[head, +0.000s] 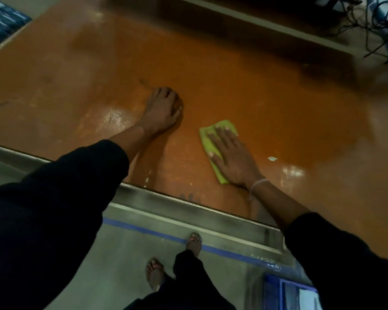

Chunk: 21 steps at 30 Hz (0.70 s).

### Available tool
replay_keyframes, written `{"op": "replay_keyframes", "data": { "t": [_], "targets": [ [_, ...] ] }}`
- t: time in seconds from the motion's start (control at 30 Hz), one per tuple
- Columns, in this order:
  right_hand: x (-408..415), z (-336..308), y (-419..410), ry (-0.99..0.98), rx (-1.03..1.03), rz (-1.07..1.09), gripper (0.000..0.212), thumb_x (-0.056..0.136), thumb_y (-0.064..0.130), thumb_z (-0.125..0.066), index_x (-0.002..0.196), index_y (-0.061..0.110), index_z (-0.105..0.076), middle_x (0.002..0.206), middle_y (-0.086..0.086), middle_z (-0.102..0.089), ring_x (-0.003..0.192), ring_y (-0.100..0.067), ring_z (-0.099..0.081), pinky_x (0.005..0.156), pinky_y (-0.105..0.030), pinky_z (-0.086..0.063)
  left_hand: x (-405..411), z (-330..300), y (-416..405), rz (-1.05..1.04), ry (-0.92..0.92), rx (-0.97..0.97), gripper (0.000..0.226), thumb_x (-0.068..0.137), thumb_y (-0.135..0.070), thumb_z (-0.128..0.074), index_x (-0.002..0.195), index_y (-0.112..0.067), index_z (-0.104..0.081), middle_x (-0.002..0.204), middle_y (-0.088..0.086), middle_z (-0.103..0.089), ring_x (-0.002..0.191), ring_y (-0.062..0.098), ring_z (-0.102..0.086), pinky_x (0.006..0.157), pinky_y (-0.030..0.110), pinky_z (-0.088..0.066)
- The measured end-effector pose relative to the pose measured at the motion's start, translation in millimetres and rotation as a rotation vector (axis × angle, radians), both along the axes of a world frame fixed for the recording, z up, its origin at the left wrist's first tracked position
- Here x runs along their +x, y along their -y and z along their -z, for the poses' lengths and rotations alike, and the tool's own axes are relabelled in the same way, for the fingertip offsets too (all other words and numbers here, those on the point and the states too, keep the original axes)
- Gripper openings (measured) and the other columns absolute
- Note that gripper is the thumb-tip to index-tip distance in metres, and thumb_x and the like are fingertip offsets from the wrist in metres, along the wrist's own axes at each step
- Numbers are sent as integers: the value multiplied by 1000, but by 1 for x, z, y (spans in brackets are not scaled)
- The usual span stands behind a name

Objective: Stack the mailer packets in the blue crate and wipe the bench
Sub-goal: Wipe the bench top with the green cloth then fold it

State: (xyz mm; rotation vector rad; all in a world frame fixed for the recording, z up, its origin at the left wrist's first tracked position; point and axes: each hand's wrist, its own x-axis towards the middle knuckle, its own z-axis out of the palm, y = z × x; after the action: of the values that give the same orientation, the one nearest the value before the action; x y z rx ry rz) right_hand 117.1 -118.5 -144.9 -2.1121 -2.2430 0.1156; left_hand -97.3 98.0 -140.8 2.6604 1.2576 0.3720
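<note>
Right hand (232,158) lies flat, fingers straight, pressing the green cloth (213,144) onto the orange bench (278,104). That looks like the wiping step. Over to its left and a little further out, the left hand (162,109) rests on the bench with fingers curled under, holding nothing that I can see. Just right of the wiping hand sits a small white scrap (272,158). Down by the floor, behind that arm, the blue crate (278,291) waits. Next, I reckon: sweep the cloth toward that scrap.

text: none legible | top-left blue packaging (2,16): print too blurred
</note>
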Motion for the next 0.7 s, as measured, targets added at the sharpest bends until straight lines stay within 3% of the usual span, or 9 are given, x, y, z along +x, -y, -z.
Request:
{"op": "replay_keyframes", "data": {
  "t": [0.1,0.17,0.27,0.3,0.43,0.6,0.7],
  "targets": [
    [4,1,-44,-63,-28,399,67,100,63,-13,159,31,-12,168,1,-3,155,-24,1,125,-49,-7,-9,2,-14,11,-29,48,48,100,-45,-46,132,-10,-52,134,16,-51,124,38,-43,102,51,-40],
    [-13,-2,-59,-66,-21,321,68,99,64,-12,159,31,-10,168,1,-1,155,-24,2,125,-47,-4,-13,3,-22,20,-26,62,49,100,-45,-44,131,-9,-52,133,17,-51,123,38,-43,103,53,-39],
    [-12,-4,-66,-69,-34,-6,64,102,63,-13,159,35,-9,168,6,0,155,-20,3,125,-44,-3,-15,2,-30,19,-24,61,55,99,-50,-37,129,-7,-53,131,19,-51,122,39,-44,104,56,-38],
    [-3,-3,-73,-67,-30,-2,63,102,63,-13,159,35,-10,168,6,-1,155,-20,3,125,-44,-4,-15,1,-33,18,-31,45,57,99,-51,-34,129,-6,-53,132,19,-51,122,40,-44,106,57,-36],
    [22,1,-115,-69,-37,423,69,99,65,-11,159,32,-11,168,1,0,155,-25,2,125,-46,-2,-16,1,-46,-6,-41,29,62,99,-54,-29,132,-6,-51,136,19,-47,124,41,-41,107,54,-35],
    [51,0,-128,-69,-45,5,64,101,64,-11,159,36,-8,168,7,1,155,-19,4,125,-47,-6,-13,2,-62,-9,-32,36,58,102,-52,-30,133,-7,-51,137,20,-47,125,41,-42,102,54,-37],
    [78,0,-161,-70,-38,317,68,99,65,-8,159,34,-9,168,3,0,155,-23,2,125,-47,-4,-11,4,-67,-43,-29,49,56,102,-52,-32,132,-8,-52,136,19,-48,123,40,-44,99,53,-37]
  ]
}}
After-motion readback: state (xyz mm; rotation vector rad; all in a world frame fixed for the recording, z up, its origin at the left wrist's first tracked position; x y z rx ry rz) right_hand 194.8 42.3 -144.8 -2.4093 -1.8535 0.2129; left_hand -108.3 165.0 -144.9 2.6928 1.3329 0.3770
